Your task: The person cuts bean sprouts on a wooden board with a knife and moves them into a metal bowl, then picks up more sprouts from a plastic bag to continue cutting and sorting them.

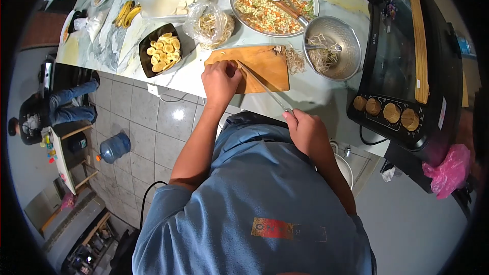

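My left hand (220, 81) presses down on the near left part of a wooden cutting board (267, 69), fingers curled over something small that I cannot make out. My right hand (305, 130) grips the handle of a long knife (262, 86). Its blade slants across the board with the tip right beside my left fingers. A small heap of thin pale strands (294, 58) lies at the board's right edge.
Right of the board stands a metal colander (342, 69) with more strands. Behind are a big plate of shredded vegetables (239, 12), a plastic bag (211, 23) and a black bowl of yellow slices (145, 58). A black toaster oven (407, 66) stands at the right. Another person (51, 109) sits far left.
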Action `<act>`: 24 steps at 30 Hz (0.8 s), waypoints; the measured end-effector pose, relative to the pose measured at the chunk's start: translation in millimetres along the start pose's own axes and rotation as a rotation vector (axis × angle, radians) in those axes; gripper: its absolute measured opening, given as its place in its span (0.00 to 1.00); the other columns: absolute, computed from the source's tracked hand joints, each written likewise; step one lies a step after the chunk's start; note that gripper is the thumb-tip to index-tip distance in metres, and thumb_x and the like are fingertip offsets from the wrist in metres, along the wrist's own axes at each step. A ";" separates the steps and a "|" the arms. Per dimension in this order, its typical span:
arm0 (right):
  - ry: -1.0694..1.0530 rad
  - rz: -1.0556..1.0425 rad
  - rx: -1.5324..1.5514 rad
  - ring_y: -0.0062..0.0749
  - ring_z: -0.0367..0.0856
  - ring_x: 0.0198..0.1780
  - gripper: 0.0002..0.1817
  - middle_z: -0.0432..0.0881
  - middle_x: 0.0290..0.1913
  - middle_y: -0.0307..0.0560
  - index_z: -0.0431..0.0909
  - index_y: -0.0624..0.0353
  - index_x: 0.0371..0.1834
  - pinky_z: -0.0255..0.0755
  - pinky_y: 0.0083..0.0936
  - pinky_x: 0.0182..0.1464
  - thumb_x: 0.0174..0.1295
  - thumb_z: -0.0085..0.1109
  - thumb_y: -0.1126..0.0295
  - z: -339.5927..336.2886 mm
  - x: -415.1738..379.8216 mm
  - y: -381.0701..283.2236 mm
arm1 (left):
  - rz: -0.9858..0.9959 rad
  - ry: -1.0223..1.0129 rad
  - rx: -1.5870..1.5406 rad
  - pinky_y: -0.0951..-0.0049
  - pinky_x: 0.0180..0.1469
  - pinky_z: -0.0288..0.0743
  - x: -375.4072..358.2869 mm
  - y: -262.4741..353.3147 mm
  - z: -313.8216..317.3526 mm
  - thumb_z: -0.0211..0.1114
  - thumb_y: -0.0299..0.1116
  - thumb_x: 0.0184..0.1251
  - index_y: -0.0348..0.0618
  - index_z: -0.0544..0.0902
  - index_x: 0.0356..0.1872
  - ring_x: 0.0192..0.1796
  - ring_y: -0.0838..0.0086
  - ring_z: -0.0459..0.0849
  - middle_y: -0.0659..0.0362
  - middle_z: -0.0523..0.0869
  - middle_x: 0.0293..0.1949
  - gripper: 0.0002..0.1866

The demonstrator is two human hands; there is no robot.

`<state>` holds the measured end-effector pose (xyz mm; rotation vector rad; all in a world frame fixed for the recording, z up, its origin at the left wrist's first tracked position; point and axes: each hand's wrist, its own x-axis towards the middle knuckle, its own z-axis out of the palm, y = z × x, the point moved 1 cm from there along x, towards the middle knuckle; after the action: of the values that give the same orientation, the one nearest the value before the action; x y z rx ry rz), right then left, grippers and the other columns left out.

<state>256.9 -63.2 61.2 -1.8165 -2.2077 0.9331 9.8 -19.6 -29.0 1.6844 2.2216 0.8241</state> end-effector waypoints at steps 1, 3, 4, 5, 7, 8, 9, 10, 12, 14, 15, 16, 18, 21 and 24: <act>0.005 0.000 0.000 0.64 0.82 0.31 0.20 0.81 0.25 0.63 0.78 0.61 0.26 0.75 0.53 0.35 0.71 0.59 0.57 -1.4 -1.7 -1.3 | 0.021 0.012 0.010 0.58 0.44 0.76 -0.9 -0.9 1.5 0.72 0.35 0.54 0.44 0.90 0.27 0.37 0.57 0.83 0.56 0.90 0.30 0.07; 0.018 -0.001 0.003 0.64 0.82 0.31 0.20 0.81 0.25 0.63 0.78 0.61 0.26 0.75 0.53 0.35 0.71 0.59 0.57 -4.1 -4.1 -0.8 | 0.050 0.027 0.020 0.58 0.45 0.76 0.0 0.0 2.0 0.72 0.35 0.54 0.44 0.90 0.29 0.38 0.57 0.83 0.56 0.90 0.31 0.07; 0.027 0.015 0.004 0.65 0.82 0.31 0.20 0.82 0.25 0.63 0.78 0.60 0.27 0.75 0.53 0.35 0.72 0.58 0.56 -6.2 -6.7 2.2 | 0.078 0.015 0.068 0.59 0.46 0.76 -0.5 1.5 1.5 0.73 0.36 0.55 0.44 0.90 0.30 0.38 0.57 0.84 0.56 0.90 0.31 0.07; 0.037 0.030 0.006 0.65 0.82 0.31 0.20 0.82 0.25 0.63 0.79 0.59 0.27 0.75 0.53 0.35 0.72 0.57 0.55 -8.5 -9.2 5.0 | 0.106 0.005 0.116 0.60 0.47 0.77 -0.8 2.5 0.6 0.73 0.37 0.56 0.43 0.91 0.31 0.38 0.57 0.85 0.55 0.90 0.31 0.08; 0.034 0.113 -0.019 0.65 0.82 0.32 0.20 0.82 0.25 0.62 0.79 0.59 0.28 0.75 0.54 0.35 0.73 0.56 0.55 -17.3 -15.6 7.4 | 0.121 -0.006 0.128 0.60 0.47 0.77 -1.1 4.0 -2.1 0.73 0.37 0.56 0.43 0.91 0.31 0.38 0.57 0.85 0.55 0.90 0.31 0.08; 0.023 0.201 -0.048 0.65 0.82 0.32 0.21 0.82 0.25 0.62 0.79 0.59 0.29 0.75 0.54 0.35 0.73 0.55 0.54 -21.5 -19.8 10.1 | 0.126 -0.023 0.137 0.60 0.47 0.76 -1.5 5.0 -1.6 0.73 0.37 0.57 0.43 0.91 0.31 0.38 0.57 0.85 0.55 0.90 0.31 0.09; 0.027 0.239 -0.054 0.66 0.82 0.33 0.21 0.82 0.26 0.62 0.79 0.59 0.30 0.75 0.54 0.35 0.74 0.54 0.53 -24.5 -23.5 13.5 | 0.144 -0.011 0.116 0.59 0.46 0.77 -1.5 1.3 0.8 0.73 0.36 0.57 0.42 0.91 0.31 0.37 0.57 0.85 0.55 0.90 0.30 0.08; 0.046 0.246 -0.051 0.66 0.82 0.33 0.21 0.82 0.26 0.62 0.79 0.59 0.30 0.75 0.54 0.35 0.74 0.54 0.53 -26.6 -27.3 18.1 | 0.163 -0.007 0.110 0.59 0.46 0.77 -1.3 0.7 1.3 0.73 0.36 0.57 0.42 0.91 0.31 0.37 0.57 0.85 0.55 0.90 0.30 0.08; 0.066 0.290 0.037 0.67 0.82 0.33 0.21 0.82 0.26 0.63 0.78 0.60 0.31 0.74 0.55 0.36 0.74 0.54 0.53 -27.7 -33.2 27.8 | 0.110 -0.025 0.058 0.60 0.46 0.78 2.3 3.8 1.0 0.72 0.35 0.57 0.43 0.91 0.31 0.37 0.57 0.85 0.55 0.90 0.30 0.07; 0.087 0.321 0.078 0.67 0.82 0.34 0.21 0.82 0.27 0.63 0.78 0.60 0.31 0.74 0.54 0.36 0.74 0.54 0.53 -29.7 -39.3 32.0 | 0.140 -0.041 -0.036 0.59 0.48 0.76 8.6 15.0 -0.7 0.72 0.35 0.58 0.44 0.91 0.31 0.39 0.59 0.84 0.56 0.90 0.30 0.07; 0.082 0.335 0.114 0.67 0.82 0.35 0.21 0.82 0.27 0.63 0.78 0.60 0.32 0.74 0.53 0.37 0.73 0.54 0.53 -30.2 -43.0 34.1 | 0.147 -0.048 -0.066 0.60 0.48 0.76 13.3 24.5 -3.3 0.72 0.34 0.58 0.43 0.91 0.32 0.39 0.60 0.85 0.56 0.90 0.30 0.06; 0.110 0.350 0.122 0.67 0.82 0.35 0.21 0.82 0.27 0.63 0.78 0.60 0.32 0.74 0.53 0.37 0.73 0.54 0.53 -29.4 -47.0 36.7 | 0.154 -0.053 -0.096 0.61 0.49 0.76 19.3 33.3 -2.9 0.73 0.34 0.58 0.43 0.91 0.32 0.39 0.60 0.85 0.56 0.90 0.30 0.06; 0.121 0.337 0.208 0.66 0.82 0.37 0.20 0.82 0.28 0.64 0.78 0.61 0.32 0.73 0.52 0.38 0.73 0.55 0.53 -24.9 -54.6 41.3 | 0.213 -0.060 -0.127 0.61 0.48 0.76 31.4 50.2 4.2 0.73 0.33 0.58 0.43 0.91 0.32 0.39 0.60 0.85 0.56 0.90 0.30 0.06; 0.116 0.390 0.257 0.66 0.82 0.37 0.22 0.82 0.28 0.63 0.79 0.61 0.33 0.73 0.52 0.38 0.72 0.54 0.51 -25.7 -62.6 41.4 | 0.413 -0.062 -0.241 0.60 0.47 0.76 50.6 90.2 11.9 0.73 0.32 0.57 0.42 0.90 0.30 0.37 0.58 0.84 0.56 0.90 0.30 0.05; 0.103 0.414 0.291 0.66 0.81 0.37 0.23 0.82 0.29 0.63 0.79 0.61 0.34 0.72 0.52 0.38 0.72 0.54 0.49 -22.1 -70.7 46.6 | 0.550 -0.169 -0.332 0.59 0.46 0.76 67.1 126.0 30.8 0.73 0.31 0.57 0.42 0.90 0.29 0.35 0.57 0.84 0.55 0.90 0.29 0.04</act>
<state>325.2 -116.5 73.4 -2.1515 -1.5643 1.1295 106.1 75.1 26.6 2.1149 1.4223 1.0498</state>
